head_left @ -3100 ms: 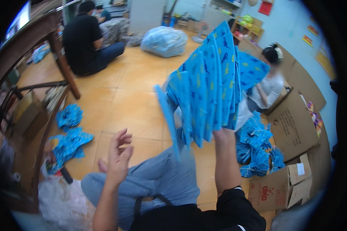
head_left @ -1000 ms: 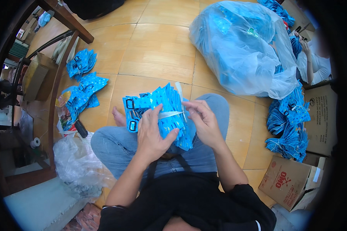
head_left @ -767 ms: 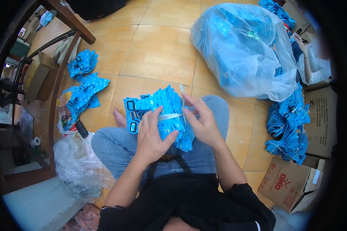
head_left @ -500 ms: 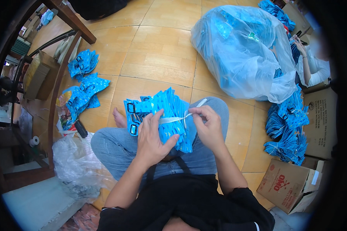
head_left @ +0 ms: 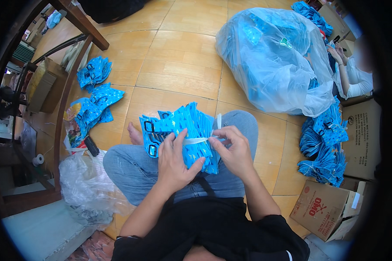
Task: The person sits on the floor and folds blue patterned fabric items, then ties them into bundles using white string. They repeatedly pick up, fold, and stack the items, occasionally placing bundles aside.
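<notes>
A thick bundle of blue patterned fabric pieces (head_left: 176,121) with black plastic buckles (head_left: 149,126) rests over my lap. Around its middle runs a white strip (head_left: 196,141). My left hand (head_left: 174,163) lies over the near left part of the bundle, fingers on top and thumb towards the right, holding it steady. At the bundle's right edge, the thumb and index finger of my right hand (head_left: 233,150) pinch the strip. A loose end of it sticks up beyond those fingers. The exact crossing of the strip is hidden by my fingertips.
More blue bundles (head_left: 100,102) lie on the tiled floor at left, others (head_left: 322,163) at right. A large clear plastic bag (head_left: 274,65) of blue pieces stands far right, near another person's hands (head_left: 337,54). Cardboard boxes (head_left: 322,209) line the right; a wooden frame (head_left: 67,104) stands left.
My right fingers have moved slightly down and left along the strip, against the bundle. The strip's loose end now points more upright. My left hand stays on the bundle.
</notes>
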Tool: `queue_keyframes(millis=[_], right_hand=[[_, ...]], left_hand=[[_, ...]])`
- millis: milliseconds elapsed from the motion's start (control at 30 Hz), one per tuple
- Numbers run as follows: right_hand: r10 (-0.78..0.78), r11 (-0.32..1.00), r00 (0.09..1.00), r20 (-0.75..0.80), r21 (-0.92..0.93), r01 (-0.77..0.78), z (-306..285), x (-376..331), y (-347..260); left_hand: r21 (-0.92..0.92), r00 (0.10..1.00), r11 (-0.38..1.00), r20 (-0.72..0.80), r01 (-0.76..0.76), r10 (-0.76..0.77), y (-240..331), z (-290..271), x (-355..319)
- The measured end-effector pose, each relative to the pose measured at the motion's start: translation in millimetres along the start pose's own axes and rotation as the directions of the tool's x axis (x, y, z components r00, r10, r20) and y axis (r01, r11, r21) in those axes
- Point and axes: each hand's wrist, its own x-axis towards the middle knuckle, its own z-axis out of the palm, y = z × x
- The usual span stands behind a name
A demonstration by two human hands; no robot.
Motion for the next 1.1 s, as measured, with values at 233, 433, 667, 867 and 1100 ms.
queue_keyframes(millis=[233, 433, 667, 867, 1100], right_hand=[[0.043, 0.983, 0.996, 0.072, 0.177, -0.055, -1, -1, 4], [0.060, 0.970, 0.998, -0.012, 0.236, -0.055, 6, -5, 16], [0.076, 0.862, 0.891, -0.448, 0.479, 0.167, -11, -1, 19], [0.236, 0.796, 0.875, -0.422, 0.601, 0.075, -34, 7, 22], [0.466, 0.662, 0.761, -0.452, 0.749, 0.040, -34, 21, 46]], left_hand=[[0.089, 0.998, 0.996, 0.056, -0.029, 0.024, 1, 3, -3], [0.106, 0.998, 0.994, 0.054, -0.040, 0.034, 2, 3, -4], [0.082, 0.999, 0.995, 0.017, -0.051, 0.049, 3, 5, 0], [0.037, 0.998, 0.998, 0.031, -0.059, 0.058, 5, 4, -2], [0.037, 0.998, 0.997, 0.003, -0.065, 0.065, 6, 5, -2]])
